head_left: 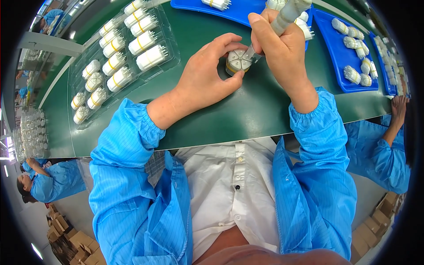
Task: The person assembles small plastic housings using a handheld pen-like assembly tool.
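A round bundle of white pieces [239,58] stands on the green worktable, its end split into wedge-shaped segments and a yellowish band around its side. Curled about its left and near sides, my left hand [201,73] steadies it between thumb and fingers. My right hand [282,55] is closed around a translucent, syringe-like tube [286,18], thumb toward its upper part. The tube's narrow tip slants down to the right edge of the segmented end; whether it touches cannot be made out.
A clear plastic tray [170,62] at left carries several yellow-banded white bundles. Blue trays [243,14] with similar bundles lie at the back and on the right [329,37]. A co-worker's hand [399,108] rests at the right edge; another person [62,179] works at far left.
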A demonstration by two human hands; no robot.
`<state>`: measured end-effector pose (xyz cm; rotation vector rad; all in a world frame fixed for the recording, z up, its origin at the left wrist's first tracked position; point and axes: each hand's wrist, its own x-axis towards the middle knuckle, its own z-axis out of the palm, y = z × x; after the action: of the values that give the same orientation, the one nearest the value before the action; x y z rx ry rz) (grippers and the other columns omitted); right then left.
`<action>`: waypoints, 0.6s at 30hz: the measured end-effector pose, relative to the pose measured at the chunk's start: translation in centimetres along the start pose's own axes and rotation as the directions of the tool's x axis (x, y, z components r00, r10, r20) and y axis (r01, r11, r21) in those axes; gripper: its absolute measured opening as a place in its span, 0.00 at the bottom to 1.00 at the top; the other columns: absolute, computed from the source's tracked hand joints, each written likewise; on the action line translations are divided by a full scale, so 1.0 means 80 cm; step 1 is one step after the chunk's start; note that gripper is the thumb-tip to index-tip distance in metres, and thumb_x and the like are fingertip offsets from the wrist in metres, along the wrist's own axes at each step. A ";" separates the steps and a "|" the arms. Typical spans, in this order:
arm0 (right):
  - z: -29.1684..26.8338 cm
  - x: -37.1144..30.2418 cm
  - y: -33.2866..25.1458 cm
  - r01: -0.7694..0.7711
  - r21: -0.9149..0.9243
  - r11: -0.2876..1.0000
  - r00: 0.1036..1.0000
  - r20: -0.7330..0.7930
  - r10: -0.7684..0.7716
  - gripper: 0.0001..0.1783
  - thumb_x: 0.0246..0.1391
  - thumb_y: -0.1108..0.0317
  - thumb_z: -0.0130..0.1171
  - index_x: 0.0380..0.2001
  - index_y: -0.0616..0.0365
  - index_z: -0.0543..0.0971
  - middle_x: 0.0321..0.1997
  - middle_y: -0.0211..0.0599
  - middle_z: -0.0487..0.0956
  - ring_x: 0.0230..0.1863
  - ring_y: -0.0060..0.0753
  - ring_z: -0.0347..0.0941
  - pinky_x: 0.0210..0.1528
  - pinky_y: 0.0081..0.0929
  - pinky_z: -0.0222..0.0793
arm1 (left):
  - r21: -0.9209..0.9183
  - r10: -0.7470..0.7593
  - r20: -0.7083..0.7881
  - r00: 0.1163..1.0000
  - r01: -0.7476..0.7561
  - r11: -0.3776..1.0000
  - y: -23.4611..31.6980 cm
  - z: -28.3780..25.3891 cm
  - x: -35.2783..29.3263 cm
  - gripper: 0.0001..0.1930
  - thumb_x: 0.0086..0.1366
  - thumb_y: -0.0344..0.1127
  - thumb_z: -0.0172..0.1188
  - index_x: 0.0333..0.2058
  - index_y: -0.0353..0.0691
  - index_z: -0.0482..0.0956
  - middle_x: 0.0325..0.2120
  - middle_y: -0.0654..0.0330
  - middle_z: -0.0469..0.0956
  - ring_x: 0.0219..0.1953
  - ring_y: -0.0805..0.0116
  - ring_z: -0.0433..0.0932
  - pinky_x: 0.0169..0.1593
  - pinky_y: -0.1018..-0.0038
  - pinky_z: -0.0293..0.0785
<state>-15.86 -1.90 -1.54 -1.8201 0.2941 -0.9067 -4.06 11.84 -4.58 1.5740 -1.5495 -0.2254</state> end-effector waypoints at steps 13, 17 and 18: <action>-0.007 0.004 0.002 -0.058 0.211 0.976 0.995 -0.064 0.073 0.18 0.61 0.61 0.55 0.18 0.55 0.70 0.16 0.24 0.69 0.20 0.16 0.61 0.23 0.21 0.55 | 0.098 -0.061 -0.043 0.997 0.065 0.993 0.007 0.003 0.000 0.28 0.51 0.36 0.73 0.49 0.37 0.71 0.38 0.55 0.76 0.39 0.58 0.78 0.43 0.68 0.76; -0.006 0.002 -0.005 -0.013 0.109 0.994 0.993 -0.119 0.026 0.20 0.63 0.61 0.52 0.17 0.53 0.68 0.17 0.24 0.69 0.21 0.14 0.60 0.23 0.19 0.53 | -0.023 -0.082 -0.056 0.995 0.081 0.996 0.008 0.005 -0.002 0.27 0.53 0.33 0.70 0.51 0.36 0.70 0.42 0.54 0.79 0.42 0.59 0.80 0.46 0.69 0.77; -0.005 0.001 -0.004 -0.014 0.109 0.994 0.993 -0.119 0.027 0.20 0.63 0.61 0.52 0.17 0.53 0.68 0.17 0.24 0.69 0.21 0.14 0.60 0.23 0.19 0.53 | -0.044 -0.084 -0.048 0.995 0.082 0.996 0.008 0.005 -0.001 0.28 0.53 0.33 0.69 0.51 0.36 0.69 0.43 0.53 0.79 0.44 0.59 0.80 0.47 0.69 0.77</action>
<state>-16.17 -2.06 -1.12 -1.6637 0.3319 -1.0011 -4.78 11.84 -4.45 1.6006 -1.4338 -0.2614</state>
